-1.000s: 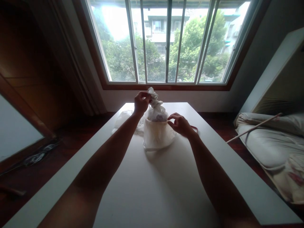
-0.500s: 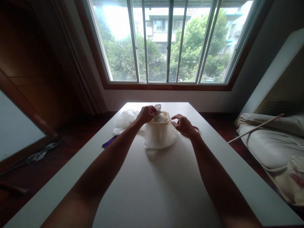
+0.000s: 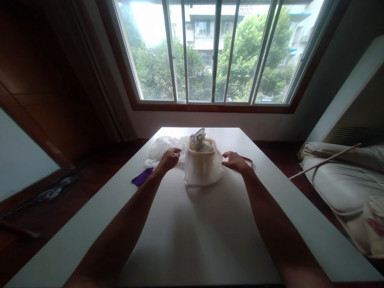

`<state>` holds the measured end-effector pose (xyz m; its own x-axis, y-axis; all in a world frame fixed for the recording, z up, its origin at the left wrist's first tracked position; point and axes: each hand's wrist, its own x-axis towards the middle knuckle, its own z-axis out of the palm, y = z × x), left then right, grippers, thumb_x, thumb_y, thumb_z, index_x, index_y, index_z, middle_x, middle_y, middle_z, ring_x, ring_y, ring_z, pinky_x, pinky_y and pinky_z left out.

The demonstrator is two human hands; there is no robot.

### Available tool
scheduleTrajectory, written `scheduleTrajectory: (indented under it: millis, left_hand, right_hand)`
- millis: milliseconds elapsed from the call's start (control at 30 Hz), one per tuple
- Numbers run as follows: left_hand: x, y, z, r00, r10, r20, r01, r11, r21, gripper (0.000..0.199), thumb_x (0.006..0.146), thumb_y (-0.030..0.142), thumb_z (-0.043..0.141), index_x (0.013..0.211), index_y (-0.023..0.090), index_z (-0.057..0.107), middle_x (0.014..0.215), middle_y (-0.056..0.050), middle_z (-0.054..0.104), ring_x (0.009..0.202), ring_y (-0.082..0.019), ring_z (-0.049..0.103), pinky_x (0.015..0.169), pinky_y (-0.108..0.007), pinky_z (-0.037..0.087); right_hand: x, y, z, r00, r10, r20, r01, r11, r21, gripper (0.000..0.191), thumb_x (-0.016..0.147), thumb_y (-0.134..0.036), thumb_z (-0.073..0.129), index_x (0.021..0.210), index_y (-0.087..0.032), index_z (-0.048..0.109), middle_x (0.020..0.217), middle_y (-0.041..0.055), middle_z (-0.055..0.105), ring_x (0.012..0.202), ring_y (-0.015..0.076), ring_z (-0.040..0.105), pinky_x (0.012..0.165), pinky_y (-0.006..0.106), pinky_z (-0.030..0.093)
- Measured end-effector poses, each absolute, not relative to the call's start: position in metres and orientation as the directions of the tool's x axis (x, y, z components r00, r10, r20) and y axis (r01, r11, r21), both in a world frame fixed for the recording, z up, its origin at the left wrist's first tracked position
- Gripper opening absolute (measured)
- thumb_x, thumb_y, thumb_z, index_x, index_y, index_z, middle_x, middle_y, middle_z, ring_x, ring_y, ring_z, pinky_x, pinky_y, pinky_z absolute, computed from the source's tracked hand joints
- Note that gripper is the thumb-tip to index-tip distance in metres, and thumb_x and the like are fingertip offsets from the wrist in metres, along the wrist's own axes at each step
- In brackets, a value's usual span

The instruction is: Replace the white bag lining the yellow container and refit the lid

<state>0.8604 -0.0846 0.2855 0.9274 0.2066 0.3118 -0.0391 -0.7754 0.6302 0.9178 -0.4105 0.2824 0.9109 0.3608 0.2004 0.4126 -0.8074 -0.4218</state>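
A pale container [image 3: 199, 170] wrapped in a translucent white plastic bag stands on the white table. From its open top rises a crumpled, twisted whitish piece [image 3: 198, 137], which looks like plastic. My left hand [image 3: 170, 159] is just left of the container, in front of another crumpled white plastic bag [image 3: 159, 150]. Its fingers are drawn together, and anything between them is hidden. On the right side, my right hand [image 3: 236, 161] has thumb and fingers apart beside the wrapped container. It holds nothing; whether the fingertips touch the bag is unclear.
A purple cloth-like piece [image 3: 142, 177] lies by my left forearm. Behind my right hand curves a thin reddish-brown loop [image 3: 248, 161]. Right of the table [image 3: 195, 248], a pale stick [image 3: 325, 161] leans over a cushioned whitish thing [image 3: 339, 184]. A window fills the far wall.
My left hand has let go of the twisted piece at the container's top and moved left and down. That piece now stands by itself. My right hand has lowered slightly beside the container.
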Motion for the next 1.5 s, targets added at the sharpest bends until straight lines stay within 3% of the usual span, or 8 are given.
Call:
scheduleTrajectory:
  millis: [100, 300, 500, 700, 867, 1133, 1300, 1500]
  left_hand:
    - [0.857, -0.071, 0.264, 0.991, 0.106, 0.085, 0.053, -0.878, 0.476, 0.048, 0.076, 0.022, 0.056, 0.123, 0.013, 0.067, 0.127, -0.015, 0.067, 0.116, -0.03, 0.062, 0.099, -0.037, 0.048]
    - [0.843, -0.076, 0.245, 0.999, 0.03, -0.043, 0.043, -0.943, 0.331, 0.066, 0.072, 0.042, 0.072, 0.134, 0.022, 0.062, 0.147, -0.016, 0.051, 0.137, -0.04, 0.043, 0.109, -0.047, 0.039]
    - [0.843, -0.086, 0.227, 1.0, 0.028, 0.011, 0.024, -0.964, 0.266, 0.053, 0.077, 0.043, 0.072, 0.127, 0.029, 0.066, 0.154, -0.011, 0.043, 0.139, -0.04, 0.038, 0.11, -0.055, 0.036]
    - [0.851, -0.087, 0.205, 0.993, 0.038, 0.114, 0.001, -0.951, 0.309, 0.02, 0.083, 0.034, 0.066, 0.099, 0.025, 0.075, 0.142, -0.009, 0.054, 0.129, -0.037, 0.047, 0.103, -0.054, 0.04]
    - [0.855, -0.091, 0.196, 0.985, 0.031, 0.168, -0.023, -0.95, 0.312, 0.017, 0.087, 0.031, 0.059, 0.085, 0.02, 0.073, 0.132, -0.01, 0.061, 0.123, -0.034, 0.052, 0.101, -0.05, 0.041]
    - [0.853, -0.097, 0.193, 0.978, 0.052, 0.201, -0.011, -0.954, 0.301, 0.023, 0.088, 0.029, 0.053, 0.101, 0.02, 0.069, 0.127, -0.012, 0.061, 0.119, -0.034, 0.053, 0.096, -0.049, 0.043]
    - [0.851, -0.102, 0.198, 0.974, 0.044, 0.221, -0.026, -0.953, 0.302, 0.019, 0.083, 0.018, 0.053, 0.092, 0.02, 0.07, 0.128, -0.01, 0.062, 0.116, -0.032, 0.056, 0.093, -0.046, 0.045]
    - [0.852, -0.099, 0.21, 0.945, 0.066, 0.321, -0.062, -0.926, 0.373, 0.017, 0.081, 0.013, 0.051, 0.086, 0.017, 0.067, 0.11, -0.012, 0.066, 0.103, -0.025, 0.061, 0.088, -0.035, 0.047]
  right_hand:
    - [0.924, -0.413, 0.274, 0.923, 0.357, 0.144, 0.384, -0.837, -0.39, 0.036, 0.076, -0.023, 0.073, 0.111, -0.019, 0.073, 0.123, 0.0114, 0.07, 0.109, 0.026, 0.068, 0.092, 0.034, 0.053]
    - [0.936, -0.411, 0.254, 0.933, 0.326, 0.15, 0.359, -0.868, -0.344, 0.03, 0.081, -0.03, 0.071, 0.108, -0.019, 0.074, 0.118, 0.0119, 0.072, 0.1, 0.0228, 0.07, 0.087, 0.032, 0.052]
    - [0.933, -0.402, 0.248, 0.941, 0.314, 0.126, 0.338, -0.895, -0.29, 0.037, 0.086, -0.033, 0.064, 0.121, -0.019, 0.067, 0.121, 0.0129, 0.07, 0.097, 0.0206, 0.068, 0.078, 0.028, 0.049]
    - [0.929, -0.392, 0.244, 0.963, 0.267, 0.043, 0.269, -0.93, -0.249, 0.04, 0.089, -0.035, 0.057, 0.126, -0.022, 0.064, 0.121, 0.0124, 0.07, 0.106, 0.0249, 0.067, 0.081, 0.031, 0.049]
    - [0.924, -0.389, 0.237, 0.964, 0.264, 0.028, 0.264, -0.946, -0.19, 0.04, 0.087, -0.036, 0.058, 0.125, -0.022, 0.066, 0.129, 0.0139, 0.066, 0.108, 0.0273, 0.067, 0.085, 0.033, 0.051]
    - [0.924, -0.389, 0.23, 0.966, 0.257, -0.005, 0.254, -0.959, -0.124, 0.031, 0.087, -0.018, 0.051, 0.111, -0.016, 0.071, 0.113, 0.0172, 0.072, 0.103, 0.0306, 0.07, 0.08, 0.037, 0.053]
    - [0.926, -0.39, 0.234, 0.983, 0.182, 0.035, 0.186, -0.966, -0.182, 0.034, 0.09, -0.021, 0.046, 0.117, -0.013, 0.064, 0.11, 0.02, 0.071, 0.102, 0.0328, 0.069, 0.081, 0.04, 0.052]
    - [0.936, -0.397, 0.245, 0.994, 0.001, 0.108, 0.051, -0.886, -0.461, 0.032, 0.089, -0.034, 0.045, 0.105, -0.016, 0.066, 0.101, 0.0161, 0.072, 0.094, 0.0283, 0.068, 0.078, 0.035, 0.049]
